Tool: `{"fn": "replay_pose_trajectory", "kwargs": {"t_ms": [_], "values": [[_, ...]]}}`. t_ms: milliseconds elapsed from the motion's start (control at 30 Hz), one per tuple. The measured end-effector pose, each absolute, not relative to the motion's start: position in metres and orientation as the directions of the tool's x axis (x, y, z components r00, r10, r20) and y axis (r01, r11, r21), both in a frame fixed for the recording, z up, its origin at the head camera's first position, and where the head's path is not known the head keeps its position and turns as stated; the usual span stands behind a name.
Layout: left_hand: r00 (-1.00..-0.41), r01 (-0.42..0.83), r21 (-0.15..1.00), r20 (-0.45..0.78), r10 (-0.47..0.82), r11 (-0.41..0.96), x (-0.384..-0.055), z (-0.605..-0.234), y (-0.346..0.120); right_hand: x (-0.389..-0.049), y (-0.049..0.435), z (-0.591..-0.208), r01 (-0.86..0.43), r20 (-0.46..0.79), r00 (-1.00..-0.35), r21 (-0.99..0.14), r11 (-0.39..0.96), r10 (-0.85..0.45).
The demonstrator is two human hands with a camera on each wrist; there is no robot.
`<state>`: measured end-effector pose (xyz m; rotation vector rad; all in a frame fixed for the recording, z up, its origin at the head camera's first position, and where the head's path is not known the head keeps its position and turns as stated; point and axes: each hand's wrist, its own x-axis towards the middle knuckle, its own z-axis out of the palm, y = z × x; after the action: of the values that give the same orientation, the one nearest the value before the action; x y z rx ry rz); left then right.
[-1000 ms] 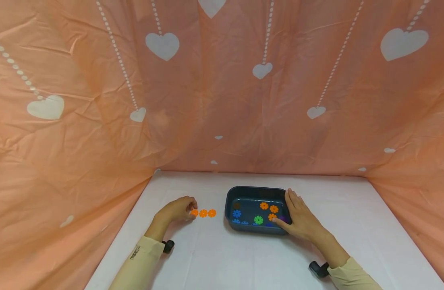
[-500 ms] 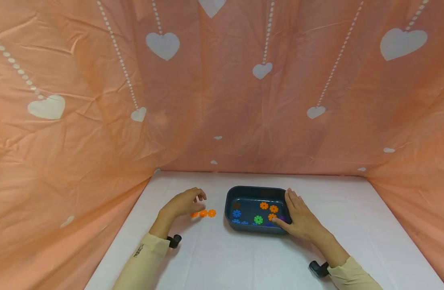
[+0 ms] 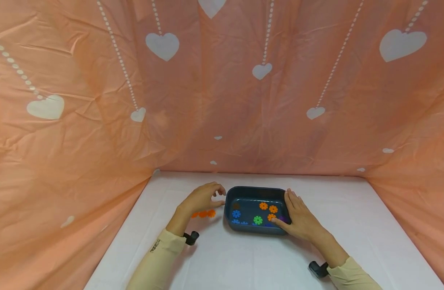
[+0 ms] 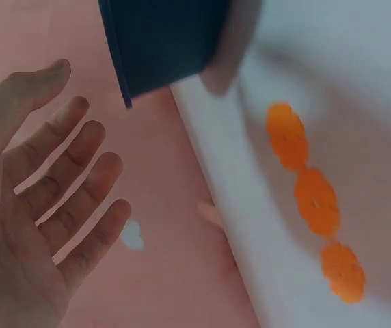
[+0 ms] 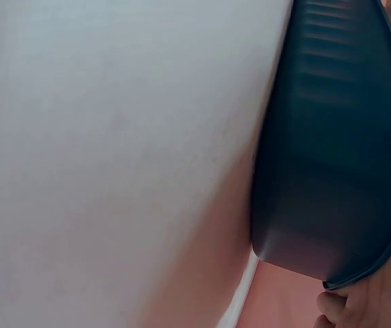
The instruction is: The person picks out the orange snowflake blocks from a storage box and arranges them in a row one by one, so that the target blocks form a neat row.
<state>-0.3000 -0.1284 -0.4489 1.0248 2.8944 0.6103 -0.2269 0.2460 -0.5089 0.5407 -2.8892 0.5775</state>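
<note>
My left hand (image 3: 205, 198) hovers at the left end of a dark blue rectangular tray (image 3: 256, 231), fingers spread apart and nothing between them. In the left wrist view, its fingers (image 4: 79, 157) are loosely extended beside the tray's corner. Below this hand, a row of 3 orange flower-shaped plastic discs (image 4: 316, 202) lies on the white table, partly covered by the wrist in the head view. My right hand (image 3: 303, 219) holds the tray's right end, thumb over the rim inside and the other fingers along the outer side.
Inside the tray lie several loose discs: orange ones, a green disc (image 3: 258, 220), a blue disc (image 3: 236, 214), with purple and brown ones too. A peach curtain (image 3: 222, 100) with white hearts hangs behind and around the white table (image 3: 222, 257).
My left hand has left the left end of the orange row and moved right to the tray's left rim, its fingers opening. The right hand and tray stay in place.
</note>
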Motion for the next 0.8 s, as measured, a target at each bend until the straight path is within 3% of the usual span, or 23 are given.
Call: {"fn": "replay_pose_trajectory", "kwargs": {"t_ms": [400, 800], "values": [[-0.702, 0.696, 0.308, 0.104, 0.705, 0.648, -0.305, -0.444, -0.082, -0.227, 0.245, -0.510, -0.382, 0.211, -0.922, -0.352, 0.855, -0.325], [-0.672, 0.733, 0.193, 0.058, 0.738, 0.652, -0.317, -0.452, -0.041, -0.228, 0.248, -0.510, -0.376, 0.209, -0.924, -0.352, 0.857, -0.320]]}}
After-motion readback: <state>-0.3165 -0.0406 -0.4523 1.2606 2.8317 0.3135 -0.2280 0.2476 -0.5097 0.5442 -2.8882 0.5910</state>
